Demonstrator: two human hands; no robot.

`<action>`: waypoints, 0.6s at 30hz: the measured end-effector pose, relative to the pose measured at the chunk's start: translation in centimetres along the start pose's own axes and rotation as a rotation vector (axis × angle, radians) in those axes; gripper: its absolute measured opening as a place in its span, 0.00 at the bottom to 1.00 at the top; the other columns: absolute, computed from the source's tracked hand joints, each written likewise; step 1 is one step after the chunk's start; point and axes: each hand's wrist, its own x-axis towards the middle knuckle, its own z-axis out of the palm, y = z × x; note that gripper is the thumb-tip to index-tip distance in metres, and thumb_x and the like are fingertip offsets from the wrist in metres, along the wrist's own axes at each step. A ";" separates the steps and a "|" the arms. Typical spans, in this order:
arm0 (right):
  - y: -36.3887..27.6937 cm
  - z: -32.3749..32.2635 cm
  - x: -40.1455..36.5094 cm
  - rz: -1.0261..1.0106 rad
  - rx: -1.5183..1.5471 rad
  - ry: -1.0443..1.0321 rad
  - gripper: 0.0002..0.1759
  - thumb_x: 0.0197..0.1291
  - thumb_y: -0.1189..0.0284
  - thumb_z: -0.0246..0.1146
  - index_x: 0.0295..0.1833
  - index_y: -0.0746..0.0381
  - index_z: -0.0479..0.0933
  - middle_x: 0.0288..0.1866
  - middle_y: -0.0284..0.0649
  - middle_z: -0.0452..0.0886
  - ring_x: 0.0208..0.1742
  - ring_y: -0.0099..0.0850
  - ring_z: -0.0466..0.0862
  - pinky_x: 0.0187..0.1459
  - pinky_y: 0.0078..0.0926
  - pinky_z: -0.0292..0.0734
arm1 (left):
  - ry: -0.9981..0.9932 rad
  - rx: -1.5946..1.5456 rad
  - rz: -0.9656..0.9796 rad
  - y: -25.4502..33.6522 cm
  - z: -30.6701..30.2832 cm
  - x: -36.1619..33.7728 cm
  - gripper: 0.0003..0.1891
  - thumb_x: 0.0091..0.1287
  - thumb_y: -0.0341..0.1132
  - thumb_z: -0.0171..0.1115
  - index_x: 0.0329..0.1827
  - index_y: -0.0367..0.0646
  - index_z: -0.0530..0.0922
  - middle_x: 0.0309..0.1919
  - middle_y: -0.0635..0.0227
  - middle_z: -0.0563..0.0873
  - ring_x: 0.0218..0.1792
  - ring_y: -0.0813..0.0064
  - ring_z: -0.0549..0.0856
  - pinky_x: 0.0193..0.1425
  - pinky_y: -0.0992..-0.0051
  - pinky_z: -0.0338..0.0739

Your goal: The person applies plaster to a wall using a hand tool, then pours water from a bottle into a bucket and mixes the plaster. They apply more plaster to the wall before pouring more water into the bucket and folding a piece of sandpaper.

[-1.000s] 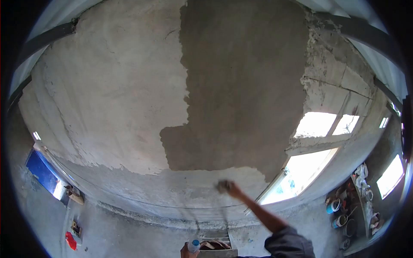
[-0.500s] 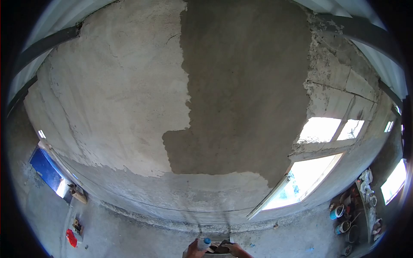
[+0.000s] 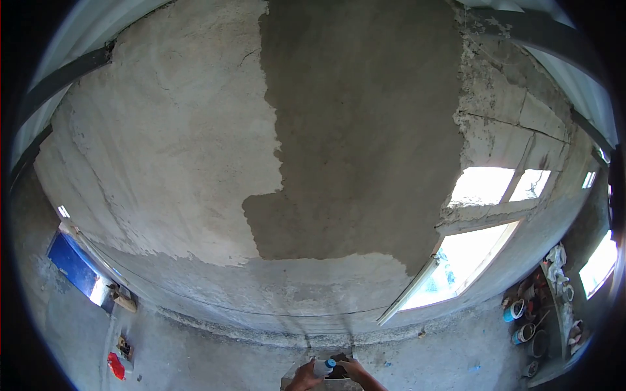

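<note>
At the far left a blue panel (image 3: 73, 262) stands by the wall's edge, and a red item (image 3: 116, 366) lies on the grey floor (image 3: 195, 365) to its right. The pale stretch of wall (image 3: 163, 150) comes next. Low in the middle, the left hand (image 3: 304, 376) is wrapped around a clear bottle (image 3: 321, 369), whose blue cap (image 3: 331, 363) tips up toward the right. Just beside the cap is a dark piece (image 3: 339, 372), too small to make out. The right hand (image 3: 354, 369) is at its right side, fingers bent; whether they grip it I cannot tell. Above both hands spreads a darker patch (image 3: 365, 130) with ragged edges. Further right come a bright opening (image 3: 450, 274) and several buckets (image 3: 508, 315).
</note>
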 end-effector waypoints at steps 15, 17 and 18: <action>5.6 -3.1 2.6 -0.144 0.059 -0.132 0.17 0.59 0.73 0.56 0.53 0.70 0.73 0.47 0.45 0.79 0.45 0.36 0.82 0.47 0.33 0.79 | -0.171 0.444 0.149 6.1 -0.6 0.5 0.34 0.49 0.48 0.69 0.53 0.38 0.66 0.36 0.47 0.83 0.40 0.47 0.82 0.44 0.56 0.77; 2.1 -1.4 -0.5 0.061 0.277 -0.082 0.18 0.60 0.73 0.56 0.54 0.70 0.73 0.47 0.45 0.79 0.46 0.37 0.81 0.49 0.34 0.79 | -0.196 0.489 0.097 7.9 -0.7 0.2 0.34 0.50 0.50 0.68 0.53 0.38 0.66 0.36 0.47 0.83 0.40 0.47 0.83 0.44 0.56 0.78; 1.4 -1.0 -1.3 0.045 0.292 -0.083 0.18 0.60 0.73 0.57 0.54 0.69 0.73 0.47 0.45 0.79 0.46 0.37 0.82 0.48 0.34 0.79 | -0.218 0.538 0.045 9.0 -0.9 0.0 0.34 0.50 0.51 0.68 0.53 0.38 0.67 0.36 0.47 0.83 0.39 0.48 0.83 0.43 0.56 0.78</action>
